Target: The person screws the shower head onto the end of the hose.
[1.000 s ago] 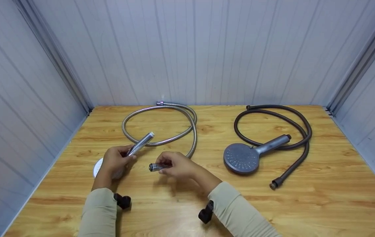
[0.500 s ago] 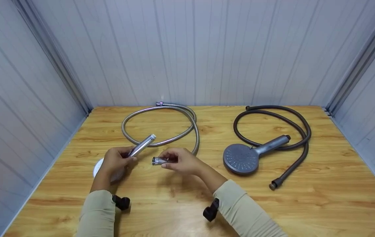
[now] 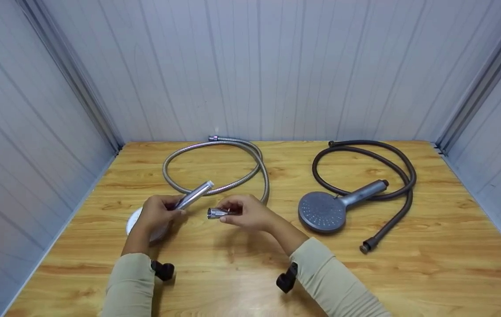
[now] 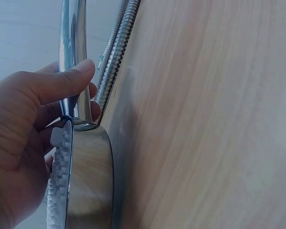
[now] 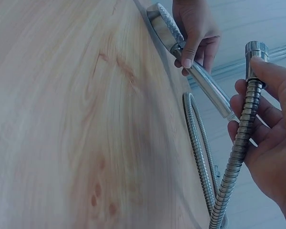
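Observation:
My left hand point(image 3: 157, 215) grips a chrome shower head point(image 4: 90, 176) by its handle, close to the head. The handle slants up and to the right, its threaded end free. Its white spray face partly shows beyond my hand in the head view. With thumb and fingers, my right hand point(image 3: 250, 212) holds the chrome end nut point(image 5: 255, 53) of a metal shower hose point(image 5: 236, 157). The nut's open end points left, a short gap from the handle's end. Behind both hands, the rest of this hose lies looped on the table.
On the right side of the wooden table point(image 3: 241, 281) lie a dark grey shower head point(image 3: 322, 212) and a dark shower hose point(image 3: 410, 176). The grey head's handle overlaps that hose. Panel walls point(image 3: 250, 70) enclose the back and both sides.
My right hand has moved slightly right and up with the hose end, whose nut now shows more fully. The shower head in my left hand has shifted slightly right.

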{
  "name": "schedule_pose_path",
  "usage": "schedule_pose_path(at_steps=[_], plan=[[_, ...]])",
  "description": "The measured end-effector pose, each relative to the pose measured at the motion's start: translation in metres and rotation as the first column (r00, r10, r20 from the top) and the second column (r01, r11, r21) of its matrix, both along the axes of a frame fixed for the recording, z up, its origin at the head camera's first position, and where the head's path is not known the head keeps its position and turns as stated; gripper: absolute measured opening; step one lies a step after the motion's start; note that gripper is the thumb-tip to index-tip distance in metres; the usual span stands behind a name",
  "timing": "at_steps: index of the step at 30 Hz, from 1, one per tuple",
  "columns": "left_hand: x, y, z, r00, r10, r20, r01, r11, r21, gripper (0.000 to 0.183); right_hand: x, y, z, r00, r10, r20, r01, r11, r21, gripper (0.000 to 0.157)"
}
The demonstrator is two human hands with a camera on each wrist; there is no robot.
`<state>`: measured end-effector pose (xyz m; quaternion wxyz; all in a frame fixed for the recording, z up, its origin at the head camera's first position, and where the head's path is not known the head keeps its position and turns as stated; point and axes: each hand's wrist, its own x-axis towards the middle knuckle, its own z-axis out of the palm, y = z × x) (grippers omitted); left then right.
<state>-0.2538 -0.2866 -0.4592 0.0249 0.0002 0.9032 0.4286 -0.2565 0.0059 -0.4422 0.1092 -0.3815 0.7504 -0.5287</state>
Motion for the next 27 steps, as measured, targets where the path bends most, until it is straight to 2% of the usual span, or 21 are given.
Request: schedule_pose_path(at_steps=[13, 27], plan=[[0.0, 0.007, 0.005, 0.995, -0.06, -0.077, 0.055, 0.996, -0.063, 0.04, -0.004, 0.013, 0.004, 0.999, 0.025, 0.044, -0.023, 0.999, -0.029, 0.026], [0.004, 0.016, 0.014, 0.982, -0.131, -0.133, 0.122, 0.99, -0.073, 0.04, -0.011, 0.025, 0.007, 1.0, -0.014, 0.008, 0.014, 1.0, -0.015, 0.025]])
